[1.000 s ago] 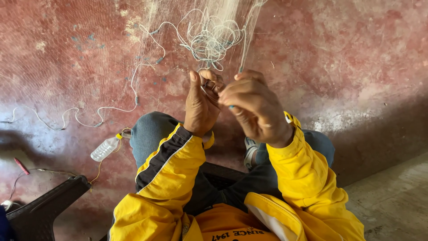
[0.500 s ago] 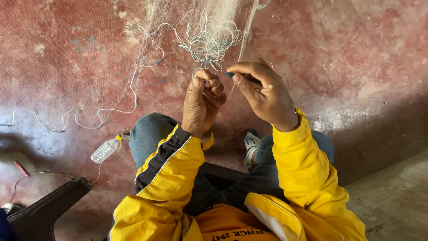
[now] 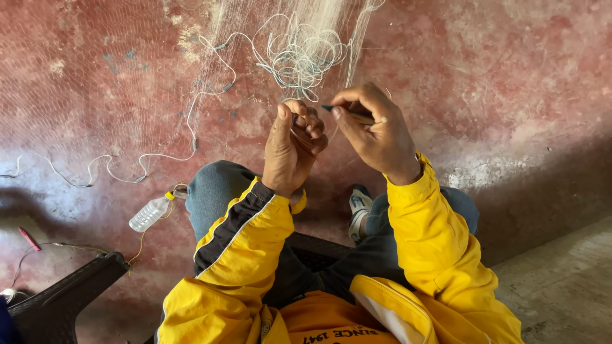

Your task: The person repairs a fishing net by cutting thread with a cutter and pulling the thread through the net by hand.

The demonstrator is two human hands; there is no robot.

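A fine pale fishing net (image 3: 146,95) is stretched over the red floor, and its white cord is bunched in loops (image 3: 303,57) just beyond my hands. My left hand (image 3: 290,150) is raised with thumb up and fingers curled, pinching net mesh and cord. My right hand (image 3: 376,134) is beside it to the right, fingers closed on a thin dark netting needle (image 3: 341,111) whose tip points left toward the left hand. Both arms wear yellow sleeves. I sit on a dark chair with knees in blue trousers.
A clear plastic bottle (image 3: 150,213) tied with yellow string lies on the floor at left. A white cord (image 3: 115,167) trails leftward. A dark plastic chair (image 3: 57,302) is at the lower left, a red pen-like object (image 3: 29,239) near it. A grey concrete strip (image 3: 561,286) lies at right.
My right hand has drawn away from the left, moving right and slightly up, and now shows the dark needle tip. The left hand stays raised in the same place.
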